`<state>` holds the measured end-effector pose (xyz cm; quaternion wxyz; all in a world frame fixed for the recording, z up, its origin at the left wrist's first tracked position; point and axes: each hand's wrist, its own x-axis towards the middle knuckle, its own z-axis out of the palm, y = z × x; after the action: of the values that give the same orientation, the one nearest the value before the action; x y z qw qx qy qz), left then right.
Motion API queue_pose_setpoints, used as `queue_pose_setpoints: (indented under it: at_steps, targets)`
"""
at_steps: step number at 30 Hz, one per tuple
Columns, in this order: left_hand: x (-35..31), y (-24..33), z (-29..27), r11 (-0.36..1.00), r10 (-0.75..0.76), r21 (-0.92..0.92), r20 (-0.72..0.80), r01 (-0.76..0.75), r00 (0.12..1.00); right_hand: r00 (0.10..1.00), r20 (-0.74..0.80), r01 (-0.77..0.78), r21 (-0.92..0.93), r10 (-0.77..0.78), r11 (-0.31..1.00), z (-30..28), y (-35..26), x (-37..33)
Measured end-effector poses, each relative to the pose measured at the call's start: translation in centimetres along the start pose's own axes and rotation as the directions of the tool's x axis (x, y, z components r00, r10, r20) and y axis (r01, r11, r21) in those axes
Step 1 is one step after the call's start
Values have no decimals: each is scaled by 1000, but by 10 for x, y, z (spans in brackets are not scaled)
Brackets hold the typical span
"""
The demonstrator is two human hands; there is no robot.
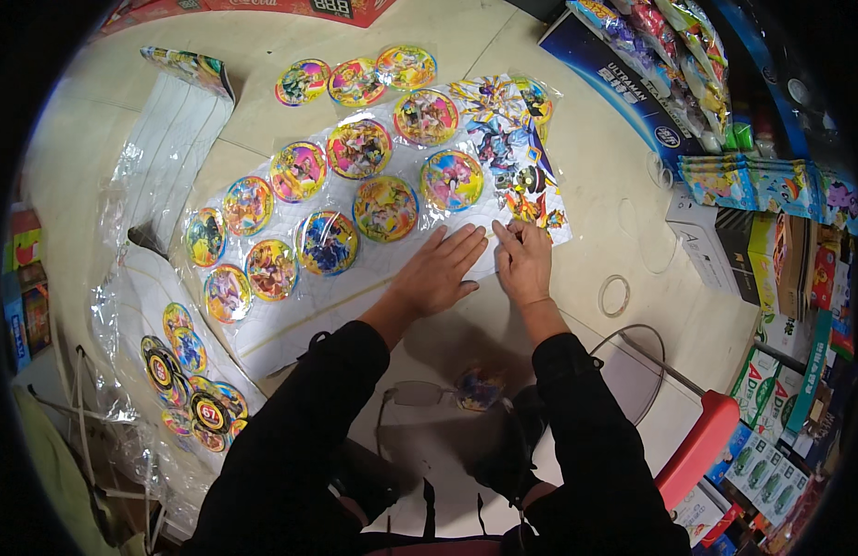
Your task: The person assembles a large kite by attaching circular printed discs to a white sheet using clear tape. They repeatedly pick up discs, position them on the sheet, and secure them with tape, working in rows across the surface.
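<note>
A long white sheet (pixel 304 320) under clear plastic lies on the floor, with printed cartoon figures (pixel 517 153) at its right end. Rows of colourful round picture discs (pixel 359 148) rest on it. My left hand (pixel 438 271) is laid flat on the sheet's near right part, palm down, fingers stretched. Close beside it, my right hand (pixel 524 262) is at the sheet's near edge with its fingers bent together. Whatever its fingertips pinch, if anything, is too small to make out. A few more discs (pixel 356 82) lie just beyond the sheet.
At left, a folded white strip (pixel 174 139) and a plastic-wrapped sheet with discs (pixel 192 357) lie on the floor. A pale ring (pixel 614 296) is right of my hand. Packaged goods (pixel 767 185) and boxes line the right; a red stool edge (pixel 699 447) stands near.
</note>
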<state>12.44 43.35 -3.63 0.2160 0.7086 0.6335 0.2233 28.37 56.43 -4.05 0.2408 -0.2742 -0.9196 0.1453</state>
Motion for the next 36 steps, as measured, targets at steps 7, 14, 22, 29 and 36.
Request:
queue_pose_setpoints:
  at_steps: [7, 14, 22, 29, 36]
  targets:
    - [-2, -4, 3, 1000, 16, 10, -45, -15, 999, 977, -61, -204, 3, 204, 979, 5, -7, 11]
    - [-2, -5, 7, 999, 10, 47, -31, -9, 999, 957, 62, -289, 77, 284, 954, 4, -2, 25]
    - [-2, -4, 5, 999, 10, 35, -28, -9, 1000, 985, 35, -169, 41, 167, 985, 4, 2, 23]
    - [-3, -5, 5, 998, 4, 56, -15, -3, 1000, 991, 27, -129, 11, 129, 992, 10, 3, 23]
    - [-2, -4, 6, 999, -5, 41, -14, 5, 1000, 996, 17, -92, -2, 92, 996, 8, 2, 21]
